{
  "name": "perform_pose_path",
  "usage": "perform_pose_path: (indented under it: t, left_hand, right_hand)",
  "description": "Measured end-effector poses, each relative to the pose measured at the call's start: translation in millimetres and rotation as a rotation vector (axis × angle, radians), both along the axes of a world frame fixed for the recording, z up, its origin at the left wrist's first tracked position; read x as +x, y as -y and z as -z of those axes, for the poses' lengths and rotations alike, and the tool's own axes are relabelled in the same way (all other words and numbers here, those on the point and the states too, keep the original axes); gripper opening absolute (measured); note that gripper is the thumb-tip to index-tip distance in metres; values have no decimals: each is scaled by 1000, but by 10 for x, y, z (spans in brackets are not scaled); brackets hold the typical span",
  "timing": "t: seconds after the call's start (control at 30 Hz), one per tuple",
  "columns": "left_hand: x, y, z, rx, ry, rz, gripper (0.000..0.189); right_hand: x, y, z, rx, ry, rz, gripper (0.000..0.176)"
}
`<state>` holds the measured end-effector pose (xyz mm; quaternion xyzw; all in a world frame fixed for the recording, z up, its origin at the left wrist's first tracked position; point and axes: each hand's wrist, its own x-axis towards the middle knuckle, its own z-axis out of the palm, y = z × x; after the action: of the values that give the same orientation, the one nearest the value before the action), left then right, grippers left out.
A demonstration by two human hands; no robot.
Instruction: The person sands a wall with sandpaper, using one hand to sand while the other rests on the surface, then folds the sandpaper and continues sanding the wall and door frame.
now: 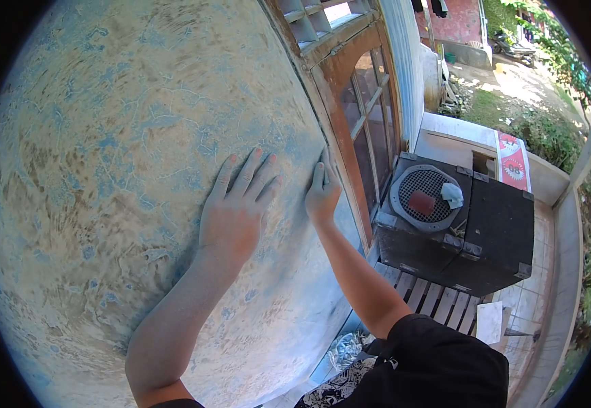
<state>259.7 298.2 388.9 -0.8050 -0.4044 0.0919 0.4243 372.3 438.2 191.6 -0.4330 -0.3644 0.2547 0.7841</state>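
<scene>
My left hand [235,214] lies flat on a wall [152,170] of worn, patchy cream and blue paint, its dusty fingers stretched out and slightly apart. To its right, my right hand [323,197] presses against the same wall, close beside the brown wooden door frame [339,126]. Its fingers are bent and held together. Whatever lies under them, if anything, is hidden from view. Pale dust coats both hands and the left forearm.
A black speaker cabinet [496,231] stands right of the door on a slatted bench [445,302]. On its round grille lie a reddish-brown piece [421,202] and a crumpled white cloth or paper [452,195]. A low porch wall [571,224] runs along the right.
</scene>
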Motion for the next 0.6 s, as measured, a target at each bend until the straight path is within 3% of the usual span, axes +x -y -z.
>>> perform_pose_path:
  t: [0.13, 0.17, 0.23, 0.3, 0.37, 0.5, 0.6]
  left_hand:
    - [-4, -26, 21, -4, -14, -13, 57]
    - [-5, -25, 30, 7, -12, -8, 57]
    - [-8, -23, 11, 25, -22, -1, 58]
    - [-3, -5, -1, 11, -23, 4, 58]
    - [-5, -14, -4, 8, -19, 10, 58]
    - [-13, -14, -6, -24, 4, 1, 58]
    - [29, 18, -92, -35, 27, -42, 59]
  right_hand:
    - [-303, 756, -68, 365, 292, -125, 43]
    - [-315, 778, 51, 361, 286, -124, 43]
    - [-310, 635, 399, 566, 544, -71, 42]
    - [-264, 508, 416, 519, 451, -43, 41]
    - [-159, 355, 218, 120, 29, -1, 41]
    - [-215, 520, -236, 138, -45, -75, 42]
    - [-426, 892, -165, 325, 157, -126, 43]
